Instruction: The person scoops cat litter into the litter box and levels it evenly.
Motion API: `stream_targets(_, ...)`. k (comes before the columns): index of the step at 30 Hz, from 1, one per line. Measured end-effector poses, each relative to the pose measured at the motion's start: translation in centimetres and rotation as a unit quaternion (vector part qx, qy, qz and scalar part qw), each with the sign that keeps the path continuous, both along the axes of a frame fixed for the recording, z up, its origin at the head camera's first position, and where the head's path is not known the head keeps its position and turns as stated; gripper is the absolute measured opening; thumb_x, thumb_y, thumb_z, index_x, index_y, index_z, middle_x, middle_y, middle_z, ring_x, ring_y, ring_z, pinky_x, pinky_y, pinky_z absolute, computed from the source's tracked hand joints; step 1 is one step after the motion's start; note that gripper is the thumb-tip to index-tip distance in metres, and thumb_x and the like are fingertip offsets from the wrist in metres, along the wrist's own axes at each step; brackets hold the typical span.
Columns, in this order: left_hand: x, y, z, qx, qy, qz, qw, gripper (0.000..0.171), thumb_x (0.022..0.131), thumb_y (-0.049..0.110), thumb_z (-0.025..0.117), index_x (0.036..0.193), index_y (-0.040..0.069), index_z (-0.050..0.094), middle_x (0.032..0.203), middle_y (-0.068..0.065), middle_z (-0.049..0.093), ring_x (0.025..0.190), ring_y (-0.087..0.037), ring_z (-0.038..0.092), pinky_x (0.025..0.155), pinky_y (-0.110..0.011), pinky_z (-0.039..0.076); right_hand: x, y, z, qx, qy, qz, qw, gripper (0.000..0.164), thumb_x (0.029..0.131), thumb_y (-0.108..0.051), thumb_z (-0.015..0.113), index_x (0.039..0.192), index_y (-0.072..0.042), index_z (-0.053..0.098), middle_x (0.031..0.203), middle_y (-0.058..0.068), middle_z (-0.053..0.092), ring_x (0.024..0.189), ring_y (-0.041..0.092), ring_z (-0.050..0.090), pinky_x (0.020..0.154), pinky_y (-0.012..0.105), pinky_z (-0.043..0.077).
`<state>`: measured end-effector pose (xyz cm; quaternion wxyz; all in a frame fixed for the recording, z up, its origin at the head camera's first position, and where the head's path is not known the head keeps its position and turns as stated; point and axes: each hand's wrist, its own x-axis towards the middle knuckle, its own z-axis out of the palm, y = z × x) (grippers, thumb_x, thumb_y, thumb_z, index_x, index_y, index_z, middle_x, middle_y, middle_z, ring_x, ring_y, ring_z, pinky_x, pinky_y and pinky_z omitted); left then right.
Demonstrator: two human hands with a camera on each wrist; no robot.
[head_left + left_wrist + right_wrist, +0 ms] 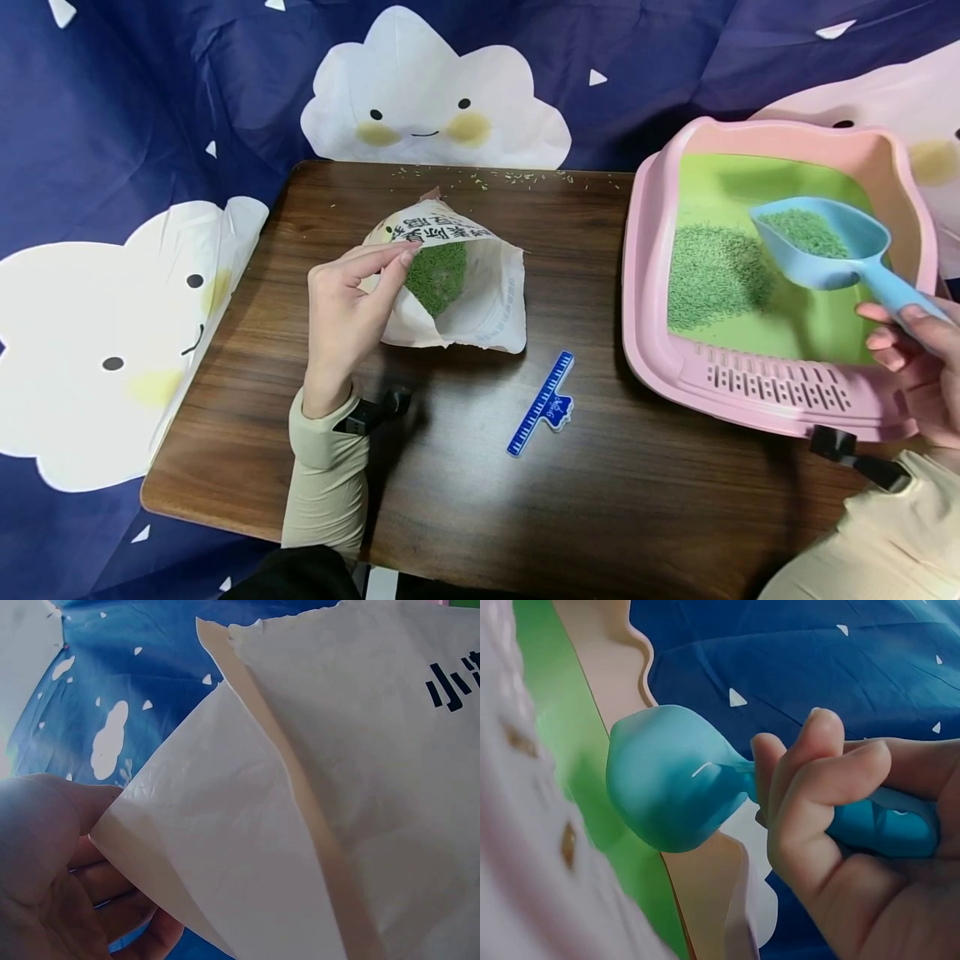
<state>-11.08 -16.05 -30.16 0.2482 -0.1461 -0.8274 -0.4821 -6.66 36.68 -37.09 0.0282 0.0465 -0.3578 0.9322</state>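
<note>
My left hand pinches the torn upper edge of a white bag between thumb and fingertips, and green pellets show inside its mouth. In the left wrist view the bag's folded corner sits between thumb and fingers. My right hand grips the handle of a light blue scoop, which carries a heap of green pellets above a pink litter box. From the right wrist view, the scoop's rounded underside faces the camera, with curled fingers round its handle.
Green pellets lie in a pile on the litter box's green floor, left side. A blue and white ruler-like clip lies on the wooden table between bag and box. Pale crumbs are scattered along the far edge, before a cloud-patterned cloth.
</note>
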Motion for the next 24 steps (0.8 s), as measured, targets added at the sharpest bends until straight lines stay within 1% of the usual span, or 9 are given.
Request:
stream_targets(3, -0.01, 0.00, 0.01, -0.001, 0.001, 0.001, 1.0000, 0.014, 0.090, 0.010, 0.066, 0.097, 0.006, 0.078, 0.096, -0.006, 0.076, 0.096, -0.016, 0.071, 0.089, -0.020, 0.052, -0.04, 0.09, -0.06, 0.044, -0.003, -0.007, 0.999, 0.050, 0.102, 0.005, 0.011, 0.108, 0.022, 0.058, 0.083, 0.029, 0.069, 0.059, 0.024, 0.064, 0.045, 0.022, 0.044)
stream_targets(6, -0.02, 0.00, 0.02, 0.000, 0.000, 0.001, 1.0000, 0.014, 0.090, 0.010, 0.066, 0.097, 0.006, 0.078, 0.096, -0.007, 0.076, 0.095, -0.015, 0.071, 0.089, -0.020, 0.052, 0.02, 0.15, -0.02, 0.074, -0.008, -0.011, 0.997, 0.051, 0.102, 0.006, 0.011, 0.107, 0.019, 0.060, 0.083, 0.026, 0.070, 0.060, 0.022, 0.065, 0.045, 0.021, 0.045)
stream_targets(12, 0.01, -0.04, -0.01, 0.000, -0.002, 0.002, 1.0000, 0.014, 0.090, 0.010, 0.067, 0.097, 0.006, 0.078, 0.096, -0.007, 0.076, 0.095, -0.015, 0.071, 0.089, -0.020, 0.052, 0.22, 0.28, 0.00, 0.062, -0.013, -0.001, 0.998, 0.053, 0.102, 0.006, 0.010, 0.106, 0.018, 0.060, 0.086, 0.027, 0.071, 0.061, 0.023, 0.066, 0.046, 0.022, 0.046)
stream_targets(15, 0.01, -0.06, -0.03, 0.001, -0.002, 0.001, 1.0000, 0.014, 0.090, 0.010, 0.067, 0.097, 0.006, 0.078, 0.096, -0.006, 0.076, 0.096, -0.016, 0.071, 0.090, -0.020, 0.052, 0.24, 0.37, -0.11, 0.077, -0.010, -0.001, 0.997, 0.054, 0.101, 0.006, 0.009, 0.105, 0.017, 0.062, 0.086, 0.025, 0.071, 0.060, 0.021, 0.066, 0.046, 0.021, 0.047)
stream_targets(16, 0.01, -0.07, -0.03, 0.001, -0.002, 0.001, 1.0000, 0.014, 0.090, 0.010, 0.067, 0.097, 0.006, 0.078, 0.096, -0.006, 0.076, 0.096, -0.016, 0.071, 0.090, -0.020, 0.052, 0.25, 0.41, -0.18, 0.075, -0.009, 0.000, 0.997, 0.054, 0.101, 0.006, 0.009, 0.105, 0.017, 0.062, 0.086, 0.025, 0.071, 0.060, 0.022, 0.067, 0.046, 0.021, 0.047)
stream_targets(22, 0.00, -0.07, -0.03, 0.001, -0.001, 0.001, 1.0000, 0.014, 0.090, 0.010, 0.067, 0.097, 0.007, 0.078, 0.096, -0.007, 0.076, 0.096, -0.015, 0.071, 0.090, -0.020, 0.052, 0.42, 0.49, -0.53, 0.070, -0.008, -0.011, 0.997, 0.051, 0.101, 0.007, 0.009, 0.108, 0.015, 0.060, 0.087, 0.025, 0.072, 0.062, 0.023, 0.068, 0.046, 0.020, 0.046)
stream_targets(24, -0.01, -0.08, -0.02, 0.000, -0.001, 0.002, 1.0000, 0.014, 0.090, 0.010, 0.067, 0.097, 0.007, 0.078, 0.096, -0.007, 0.076, 0.096, -0.015, 0.071, 0.089, -0.020, 0.052, 0.44, 0.47, -0.53, 0.077, -0.010, -0.013, 0.997, 0.051, 0.101, 0.007, 0.009, 0.108, 0.014, 0.060, 0.086, 0.023, 0.072, 0.062, 0.022, 0.068, 0.047, 0.020, 0.046)
